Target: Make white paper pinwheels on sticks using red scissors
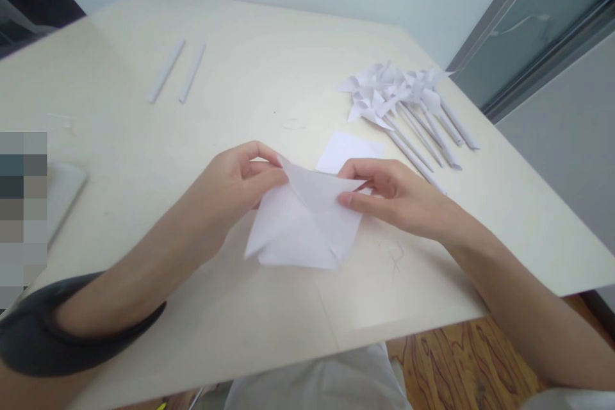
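A white square of paper point(302, 224) with cut, folded-in corners is held just above the cream table point(240, 77), near its front edge. My left hand point(235, 189) pinches the sheet's upper left corner flap between thumb and fingers. My right hand point(398, 195) pinches a flap at the upper right, with the fingers pressed together on the fold. Both hands are closed on the same sheet. A flat white paper sheet point(348, 148) lies on the table just behind it.
A pile of finished white paper pinwheels point(398, 99) on rolled paper sticks lies at the back right. Two loose rolled paper sticks point(175, 70) lie at the back left. A white object point(62, 192) sits at the left edge. Wooden floor shows below the table's front edge.
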Tool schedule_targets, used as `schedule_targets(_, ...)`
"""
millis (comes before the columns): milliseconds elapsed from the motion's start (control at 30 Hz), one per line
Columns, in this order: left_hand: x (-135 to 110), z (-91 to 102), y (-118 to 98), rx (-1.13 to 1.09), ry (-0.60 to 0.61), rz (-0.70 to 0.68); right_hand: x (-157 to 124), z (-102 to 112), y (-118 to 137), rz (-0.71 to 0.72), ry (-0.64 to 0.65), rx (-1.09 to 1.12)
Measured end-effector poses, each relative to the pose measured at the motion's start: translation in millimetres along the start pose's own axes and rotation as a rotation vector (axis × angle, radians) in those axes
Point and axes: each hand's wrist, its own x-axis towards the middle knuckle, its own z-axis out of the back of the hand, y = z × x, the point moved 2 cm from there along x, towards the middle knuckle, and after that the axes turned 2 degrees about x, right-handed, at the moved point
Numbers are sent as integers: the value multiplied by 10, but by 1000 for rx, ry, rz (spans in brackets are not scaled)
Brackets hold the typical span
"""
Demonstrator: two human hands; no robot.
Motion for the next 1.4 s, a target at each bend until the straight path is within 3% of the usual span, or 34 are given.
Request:
schedule_targets(100, -24, -48, -128, -58, 32, -53, 32, -23, -15, 7, -37, -104)
schedule_targets(200, -38, -108, -193, -88, 122, -15, 46, -42, -13, 19, -52, -196)
schedule_targets(333, -54, -175, -175, 96, 251, 84, 56, -36, -31, 21, -135, -167)
schedule_targets(567, -74, -255, -144, 63, 360, 138, 50, -106, -8, 99, -212, -219)
schedule_targets(733, -72, -254, -100, 35, 323, 144, 38, -137, 40, 209, -286, -185)
schedule_targets(900, -88, -240, -105, 2, 274, 50, 38, -131, 58, 297, -268, -239)
schedule_targets(1100, -131, -223, -174, -75, 313, 105, -5, -90, 73, 475, -281, -359)
schedule_targets(1200, -147, -211, -200, -63, 288, 69, -34, -61, 87, 547, -291, -367)
schedule_targets(1400, -174, -230, -260, -38, 335, 103, -38, -19, 119, 560, -231, -308)
